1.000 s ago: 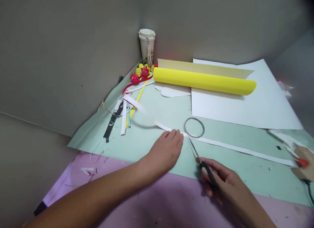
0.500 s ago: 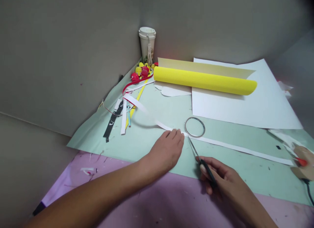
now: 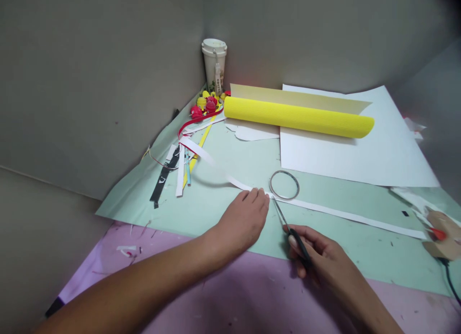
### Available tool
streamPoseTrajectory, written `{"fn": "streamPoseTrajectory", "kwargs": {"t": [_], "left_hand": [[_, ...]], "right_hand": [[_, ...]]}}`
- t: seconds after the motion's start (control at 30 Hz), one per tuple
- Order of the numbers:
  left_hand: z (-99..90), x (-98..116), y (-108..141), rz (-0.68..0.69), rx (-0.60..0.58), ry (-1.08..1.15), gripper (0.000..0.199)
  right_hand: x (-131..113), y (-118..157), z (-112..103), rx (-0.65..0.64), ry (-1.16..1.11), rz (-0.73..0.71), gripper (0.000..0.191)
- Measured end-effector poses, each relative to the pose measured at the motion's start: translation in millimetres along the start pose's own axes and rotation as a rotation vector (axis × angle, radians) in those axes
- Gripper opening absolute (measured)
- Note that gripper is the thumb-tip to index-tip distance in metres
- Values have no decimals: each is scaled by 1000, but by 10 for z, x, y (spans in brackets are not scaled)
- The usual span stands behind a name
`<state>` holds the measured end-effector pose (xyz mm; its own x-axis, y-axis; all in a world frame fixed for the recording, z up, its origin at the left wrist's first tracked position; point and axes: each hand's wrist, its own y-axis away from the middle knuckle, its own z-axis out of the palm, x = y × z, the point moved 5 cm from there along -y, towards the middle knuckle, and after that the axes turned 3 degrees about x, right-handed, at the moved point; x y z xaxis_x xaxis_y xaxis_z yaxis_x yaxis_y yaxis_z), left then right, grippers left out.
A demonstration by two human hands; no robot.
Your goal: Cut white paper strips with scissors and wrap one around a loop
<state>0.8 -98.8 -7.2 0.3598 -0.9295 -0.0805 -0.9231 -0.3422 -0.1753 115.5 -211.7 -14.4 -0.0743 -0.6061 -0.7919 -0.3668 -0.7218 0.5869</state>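
Note:
A long white paper strip [image 3: 342,213] runs across the green sheet, its left part arching up toward a bundle of strips. My left hand [image 3: 245,219] is closed on this strip, fingers together and bent, pressing it to the surface; the thumb is hidden. In my right hand [image 3: 320,257] is a pair of scissors [image 3: 298,245], its black handle within my fingers and its narrow metal blades pointing away, tip at the strip just right of my left fingertips. A thin metallic ring [image 3: 284,184] lies right behind the strip there.
A roll of yellow corrugated paper [image 3: 298,117] rests over white sheets [image 3: 360,156]. Farther left are red and yellow ornaments [image 3: 205,105], a lidded cup [image 3: 214,65], black tape [image 3: 163,180] and several narrow strips. At the right edge sits a brown object with a cord [image 3: 444,233].
The scissors and my right hand have shifted slightly left and up, with the tip closer to my left fingers. The whole view has drifted a little; my left hand keeps its place on the strip.

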Motion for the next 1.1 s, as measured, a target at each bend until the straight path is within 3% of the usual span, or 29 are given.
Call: {"fn": "streamPoseTrajectory", "kwargs": {"t": [0.4,0.67,0.83,0.93,1.0,1.1], "left_hand": [[-4,-15,-11,-7,-9,16,46],[-3,-13,-13,0,-4,29,47],[-19,-2,-32,5,-24,42,49],[-30,3,-40,-4,-25,42,50],[-36,5,-46,-14,-32,47,50],[-45,6,-49,-29,-38,55,51]], "right_hand": [[-37,16,32,62,-26,-58,61],[-127,33,-247,208,22,-173,64],[-278,-91,-508,300,350,-369,57],[-494,-177,-642,482,687,-499,48],[-659,-281,-680,565,847,-574,43],[-894,-524,-659,575,943,-707,37]]}}
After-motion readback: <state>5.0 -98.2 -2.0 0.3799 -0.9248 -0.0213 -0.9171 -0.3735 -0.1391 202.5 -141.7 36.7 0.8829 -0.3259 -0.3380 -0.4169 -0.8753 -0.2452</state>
